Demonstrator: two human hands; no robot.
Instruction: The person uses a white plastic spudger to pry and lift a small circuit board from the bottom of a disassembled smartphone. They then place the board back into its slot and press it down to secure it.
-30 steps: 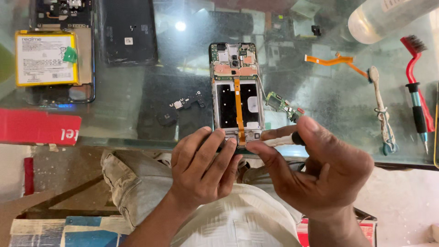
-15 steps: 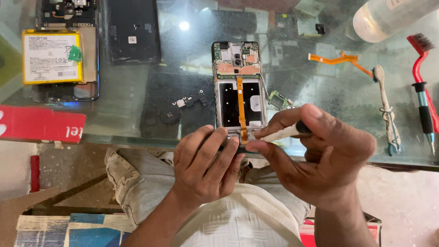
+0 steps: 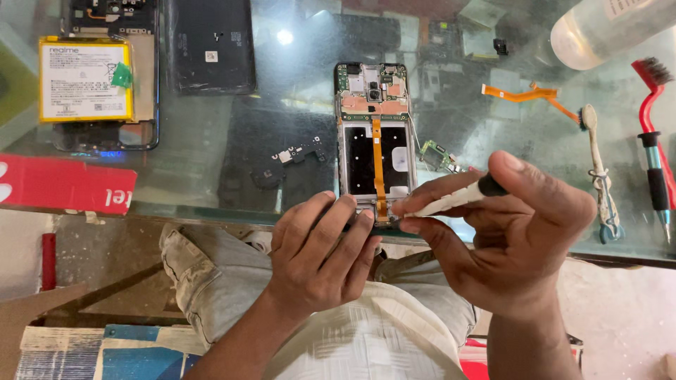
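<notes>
An opened phone lies on the glass table with its back off, showing a green board at the top and an orange flex cable down the middle. My left hand rests palm down at the phone's bottom edge, fingertips pressing its lower left corner. My right hand grips a thin white tool with a black handle. The tool's tip points at the phone's bottom end, beside my left fingertips.
On the glass table lie a small green board, black plastic parts, a yellow battery on another phone, a black back cover, an orange flex cable, a toothbrush, a red brush and a clear bottle. A red box sits at the left.
My right hand has brought the white tool down and left, so its tip now sits at the phone's bottom edge. My left hand has kept its place.
</notes>
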